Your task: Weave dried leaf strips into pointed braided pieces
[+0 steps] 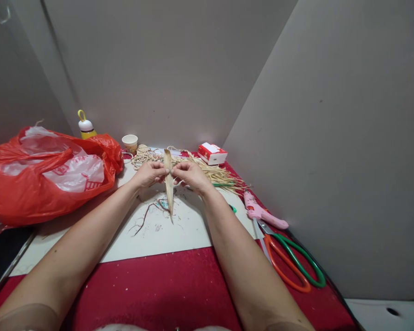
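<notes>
A long, pale dried leaf strip [169, 193], tapering to a point at its lower end, hangs upright between my hands over a white board [193, 230]. The fingertips of my left hand [152, 174] pinch its left edge. On the right edge, my right hand [189, 174] pinches it at about the same height. Beneath the strip lie thin dark twigs [145, 218] and small scraps. Just behind my hands sits a bundle of straw-coloured stalks [224, 177], along with a heap of braided cord [143, 156].
To the left bulges a red plastic bag [24, 184], with a yellow and white bottle [86, 126] behind it. A paper cup [130, 143] and a red-white box [212, 154] stand at the back. At right lie a pink glue gun [262, 214] and scissors [290, 262] beside the wall.
</notes>
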The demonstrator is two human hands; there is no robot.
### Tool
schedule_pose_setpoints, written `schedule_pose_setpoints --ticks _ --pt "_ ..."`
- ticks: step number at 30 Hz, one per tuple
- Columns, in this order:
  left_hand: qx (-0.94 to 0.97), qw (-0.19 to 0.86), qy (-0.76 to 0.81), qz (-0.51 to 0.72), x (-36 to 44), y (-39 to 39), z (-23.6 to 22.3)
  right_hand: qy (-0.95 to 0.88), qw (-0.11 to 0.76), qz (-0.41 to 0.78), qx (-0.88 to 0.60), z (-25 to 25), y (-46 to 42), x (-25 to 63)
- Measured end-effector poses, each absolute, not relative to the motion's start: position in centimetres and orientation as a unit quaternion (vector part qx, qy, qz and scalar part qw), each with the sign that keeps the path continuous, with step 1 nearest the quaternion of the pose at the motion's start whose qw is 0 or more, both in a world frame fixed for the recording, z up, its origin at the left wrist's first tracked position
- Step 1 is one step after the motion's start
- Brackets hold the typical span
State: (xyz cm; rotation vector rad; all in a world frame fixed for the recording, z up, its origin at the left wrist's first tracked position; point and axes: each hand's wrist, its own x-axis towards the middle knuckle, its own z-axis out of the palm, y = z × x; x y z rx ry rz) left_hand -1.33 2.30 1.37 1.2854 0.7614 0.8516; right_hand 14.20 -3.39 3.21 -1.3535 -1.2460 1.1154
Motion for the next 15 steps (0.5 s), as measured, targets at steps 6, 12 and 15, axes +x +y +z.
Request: schedule_pose_setpoints --ticks 6,12,15 --pt "0.581 0.644 0.332 0.372 -1.22 2.31 1.28 -0.516 0.47 0.44 -0.565 3.25 -3.35 14.19" --pt "0.591 0.635 0.332 0.371 -1.23 2.11 1.44 -0.526 0.455 0.448 -0.562 3.03 -3.37 14.33" --pt "0.6 0.631 0.326 0.367 -1.23 2.17 1.36 -0.531 0.449 0.44 -0.569 3.1 -3.43 14.24"
